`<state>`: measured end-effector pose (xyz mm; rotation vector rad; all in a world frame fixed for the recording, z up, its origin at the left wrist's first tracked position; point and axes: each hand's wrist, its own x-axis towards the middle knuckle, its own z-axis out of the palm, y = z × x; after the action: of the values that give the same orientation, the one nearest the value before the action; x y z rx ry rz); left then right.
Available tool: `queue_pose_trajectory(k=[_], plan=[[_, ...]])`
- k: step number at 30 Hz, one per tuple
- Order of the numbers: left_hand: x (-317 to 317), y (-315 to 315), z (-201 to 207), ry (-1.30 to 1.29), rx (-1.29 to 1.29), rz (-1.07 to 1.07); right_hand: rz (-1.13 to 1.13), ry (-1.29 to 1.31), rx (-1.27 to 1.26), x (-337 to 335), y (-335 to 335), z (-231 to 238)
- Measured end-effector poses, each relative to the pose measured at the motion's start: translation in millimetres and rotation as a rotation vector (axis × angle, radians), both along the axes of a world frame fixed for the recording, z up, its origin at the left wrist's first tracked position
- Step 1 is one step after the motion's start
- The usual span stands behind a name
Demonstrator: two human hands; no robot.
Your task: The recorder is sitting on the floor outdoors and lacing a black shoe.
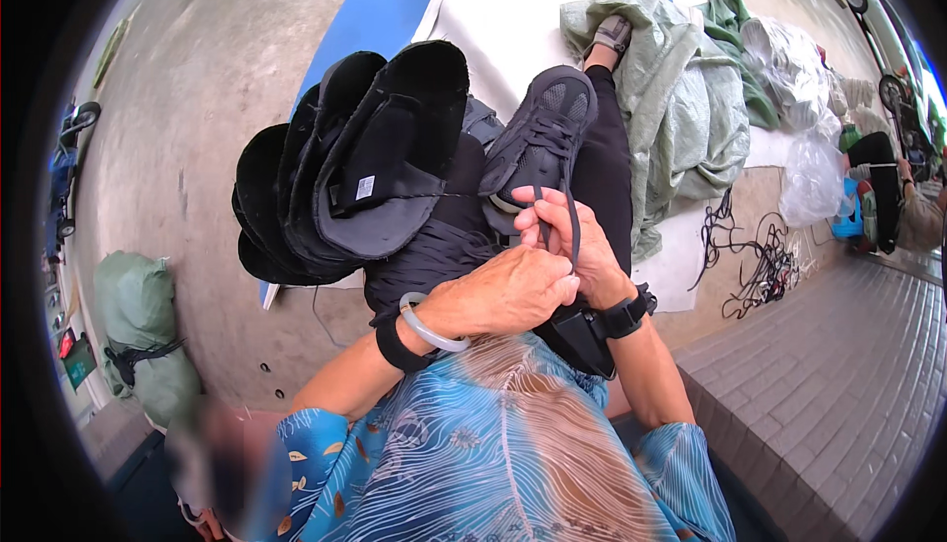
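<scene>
Now, shoe (543,133): dark, lying on the lap against the right leg (605,182), toe pointing away; a hard tug could twist or slide it, since neither hand appears to steady its body.
Lace (574,226): runs from the shoe up to both hands; uneven pulling could leave one end short.
Right hand (590,246): fingers curled around the lace; a loose pinch might let it slip.
Left hand (523,289): closed, seemingly pinching the lace's lower part, though the fingertips are partly hidden; crowding the other hand could cross or knot the strands.
Bunch of laces (434,251): on the lap near the left wrist; loose strands might snag the bangle (432,323).
Black pads (370,162): stacked beside the shoe; a bumped forearm could topple them.
</scene>
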<state>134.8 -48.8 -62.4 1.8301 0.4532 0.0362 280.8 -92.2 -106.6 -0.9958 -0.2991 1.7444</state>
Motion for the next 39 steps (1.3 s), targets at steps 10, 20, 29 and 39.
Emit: queue_pose_trajectory(k=[10,20,29,39], plan=[[-5.2,4.5,2.7,0.079,-0.100,0.014,-0.110,0.161,-0.056,1.6,-2.7,-13.2],[-6.7,6.1,25.7,0.338,-0.226,0.006,0.054,-0.940,-0.001,-1.8,-18.1,-0.6],[-3.0,1.2,34.7,0.366,-0.256,0.035,0.109,-1.465,0.492,-1.9,-21.5,6.5],[1.0,-0.9,36.6,0.320,-0.391,0.054,0.090,-0.899,0.033,-0.9,-15.9,3.4]])
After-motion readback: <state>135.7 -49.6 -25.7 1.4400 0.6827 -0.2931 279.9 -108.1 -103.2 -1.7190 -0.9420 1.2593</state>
